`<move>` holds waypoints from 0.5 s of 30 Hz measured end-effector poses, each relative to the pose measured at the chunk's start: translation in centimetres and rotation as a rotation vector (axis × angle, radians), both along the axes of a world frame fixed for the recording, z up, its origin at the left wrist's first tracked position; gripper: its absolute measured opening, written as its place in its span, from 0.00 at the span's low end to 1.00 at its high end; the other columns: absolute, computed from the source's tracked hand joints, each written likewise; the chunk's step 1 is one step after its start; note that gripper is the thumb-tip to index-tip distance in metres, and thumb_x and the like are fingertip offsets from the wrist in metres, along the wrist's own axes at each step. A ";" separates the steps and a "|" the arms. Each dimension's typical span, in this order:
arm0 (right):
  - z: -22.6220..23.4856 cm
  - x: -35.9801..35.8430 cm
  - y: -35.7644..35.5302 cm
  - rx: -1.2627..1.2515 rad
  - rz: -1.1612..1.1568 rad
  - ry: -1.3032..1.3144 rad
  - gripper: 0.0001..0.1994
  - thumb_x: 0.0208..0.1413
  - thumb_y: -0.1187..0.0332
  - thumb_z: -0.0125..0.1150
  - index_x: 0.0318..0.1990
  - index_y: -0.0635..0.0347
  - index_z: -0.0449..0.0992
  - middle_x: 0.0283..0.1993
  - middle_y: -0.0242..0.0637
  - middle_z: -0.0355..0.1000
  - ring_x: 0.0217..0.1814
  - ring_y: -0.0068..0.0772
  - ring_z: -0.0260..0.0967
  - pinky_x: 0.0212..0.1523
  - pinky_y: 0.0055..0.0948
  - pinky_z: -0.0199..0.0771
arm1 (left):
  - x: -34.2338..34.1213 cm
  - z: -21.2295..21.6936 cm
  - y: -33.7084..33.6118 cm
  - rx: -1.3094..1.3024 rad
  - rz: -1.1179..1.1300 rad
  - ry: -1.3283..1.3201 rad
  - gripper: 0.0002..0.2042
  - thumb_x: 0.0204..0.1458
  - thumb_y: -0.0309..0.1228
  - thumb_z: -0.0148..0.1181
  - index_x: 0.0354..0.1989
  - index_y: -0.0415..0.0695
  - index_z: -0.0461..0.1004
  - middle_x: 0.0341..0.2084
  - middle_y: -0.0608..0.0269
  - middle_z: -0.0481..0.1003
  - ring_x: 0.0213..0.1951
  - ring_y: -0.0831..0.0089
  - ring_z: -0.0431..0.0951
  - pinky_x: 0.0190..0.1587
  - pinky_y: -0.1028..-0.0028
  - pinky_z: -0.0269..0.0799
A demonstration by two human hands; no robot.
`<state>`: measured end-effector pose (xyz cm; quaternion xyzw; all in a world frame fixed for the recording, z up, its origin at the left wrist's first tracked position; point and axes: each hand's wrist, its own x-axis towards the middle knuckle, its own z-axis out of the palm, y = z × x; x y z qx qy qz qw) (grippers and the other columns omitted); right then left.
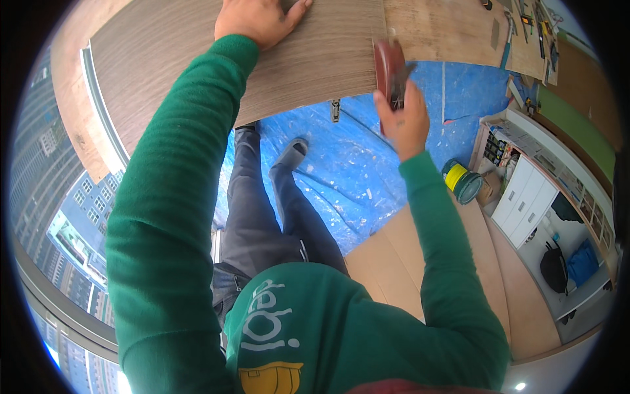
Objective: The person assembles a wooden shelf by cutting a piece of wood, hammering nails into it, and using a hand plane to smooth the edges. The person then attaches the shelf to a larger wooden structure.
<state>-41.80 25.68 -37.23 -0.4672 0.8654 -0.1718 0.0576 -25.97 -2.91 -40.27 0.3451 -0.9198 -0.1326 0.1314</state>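
My left hand (259,20) lies flat, fingers spread, on a grey-brown wood-grain panel (295,59) at the top of the view. My right hand (403,121) grips a reddish-brown sanding block (388,65) and holds it against the panel's right edge, near its lower corner. Both arms are in green sleeves. A bare plywood board (446,26) lies just right of the panel, behind the block.
A blue tarp (367,164) covers the floor under my legs, with cardboard sheets (394,256) beside it. A yellow-and-teal can (461,180) stands by a white cabinet (525,197). Hand tools (531,33) lie at the upper right. A large window (59,197) runs along the left.
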 end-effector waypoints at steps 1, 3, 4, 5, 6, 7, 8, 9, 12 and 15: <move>0.5 0.9 2.5 0.038 -0.057 -0.119 0.25 0.53 0.55 0.74 0.49 0.65 0.74 0.44 0.50 0.75 0.45 0.56 0.73 0.46 0.48 0.75 | 0.2 0.1 -0.1 -0.001 0.004 -0.008 0.34 0.63 0.53 0.51 0.72 0.42 0.64 0.75 0.55 0.59 0.77 0.58 0.52 0.79 0.51 0.40; 1.2 1.6 6.1 0.037 -0.184 -0.287 0.23 0.54 0.58 0.74 0.49 0.65 0.75 0.44 0.48 0.76 0.45 0.52 0.75 0.46 0.45 0.75 | 0.0 -0.3 -0.1 -0.006 -0.001 -0.016 0.34 0.63 0.53 0.51 0.72 0.42 0.63 0.75 0.55 0.58 0.77 0.58 0.52 0.79 0.51 0.39; 1.4 1.4 7.2 0.002 -0.245 -0.342 0.23 0.54 0.58 0.74 0.49 0.65 0.75 0.43 0.47 0.77 0.44 0.49 0.75 0.46 0.44 0.75 | -0.1 -0.1 -0.2 0.005 0.003 -0.020 0.35 0.63 0.53 0.51 0.72 0.43 0.63 0.75 0.56 0.58 0.77 0.58 0.52 0.79 0.51 0.39; 1.8 1.3 7.7 -0.031 -0.311 -0.396 0.22 0.54 0.58 0.74 0.49 0.64 0.75 0.43 0.46 0.77 0.44 0.47 0.76 0.46 0.43 0.75 | -0.1 0.3 0.0 0.019 0.003 -0.024 0.35 0.63 0.53 0.50 0.72 0.43 0.63 0.75 0.56 0.58 0.77 0.58 0.52 0.79 0.51 0.39; 2.4 0.9 6.0 -0.049 -0.305 -0.407 0.22 0.54 0.58 0.74 0.48 0.64 0.76 0.41 0.44 0.77 0.43 0.45 0.77 0.46 0.42 0.76 | 0.0 0.7 0.0 0.027 0.011 -0.029 0.35 0.63 0.53 0.50 0.73 0.43 0.63 0.75 0.56 0.58 0.77 0.59 0.51 0.79 0.51 0.39; 3.1 -0.3 3.5 -0.067 -0.296 -0.418 0.21 0.54 0.58 0.74 0.48 0.64 0.76 0.40 0.43 0.78 0.43 0.43 0.77 0.46 0.41 0.76 | 0.1 0.7 0.1 0.030 0.012 -0.031 0.35 0.63 0.53 0.50 0.73 0.43 0.62 0.75 0.56 0.58 0.77 0.59 0.51 0.79 0.51 0.39; 3.7 -1.4 0.4 -0.092 -0.287 -0.427 0.21 0.55 0.58 0.74 0.47 0.64 0.77 0.39 0.42 0.78 0.42 0.41 0.77 0.45 0.41 0.76 | 0.2 0.3 0.2 0.026 0.012 -0.028 0.35 0.63 0.53 0.50 0.73 0.43 0.62 0.75 0.56 0.58 0.77 0.59 0.51 0.79 0.51 0.39; 3.5 -2.5 -2.6 -0.139 -0.238 -0.394 0.21 0.55 0.56 0.74 0.46 0.63 0.78 0.39 0.42 0.78 0.41 0.41 0.77 0.45 0.40 0.76 | 0.2 0.2 0.0 0.020 0.010 -0.027 0.35 0.63 0.53 0.50 0.73 0.43 0.62 0.76 0.56 0.57 0.77 0.59 0.51 0.79 0.51 0.39; 2.8 -5.4 -12.7 -0.200 -0.144 -0.315 0.23 0.55 0.50 0.72 0.45 0.62 0.79 0.39 0.42 0.80 0.42 0.41 0.78 0.46 0.42 0.77 | 0.1 0.7 -0.2 0.064 0.010 -0.026 0.35 0.63 0.52 0.51 0.73 0.43 0.62 0.75 0.56 0.57 0.77 0.58 0.52 0.79 0.50 0.39; 2.4 -8.5 -21.9 -0.101 -0.118 -0.155 0.25 0.56 0.48 0.69 0.45 0.64 0.79 0.43 0.50 0.81 0.46 0.51 0.79 0.48 0.46 0.77 | -0.1 0.6 -0.3 0.054 -0.002 -0.007 0.35 0.62 0.52 0.51 0.72 0.42 0.63 0.75 0.55 0.58 0.77 0.57 0.52 0.79 0.50 0.39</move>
